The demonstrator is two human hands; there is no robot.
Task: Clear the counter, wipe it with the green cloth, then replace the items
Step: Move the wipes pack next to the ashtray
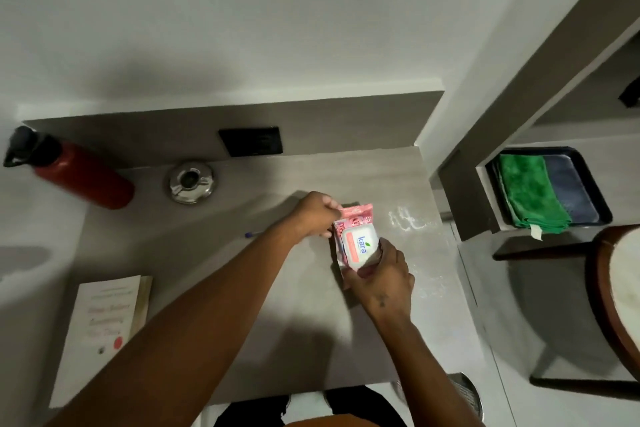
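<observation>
Meanwhile, the grey stone-look counter [242, 288] is not yet cleared. The pink plastic wipes packet [356, 239] is gripped at both ends by the left hand [317, 213] and right hand [384, 274]; it should be lifted level. The folded green cloth [530, 194] is left in the side tray.

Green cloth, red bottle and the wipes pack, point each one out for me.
green cloth [528, 192]: head view, middle of its folded top.
red bottle [85, 175]: head view, middle of its body.
wipes pack [360, 243]: head view, its white lid.
</observation>
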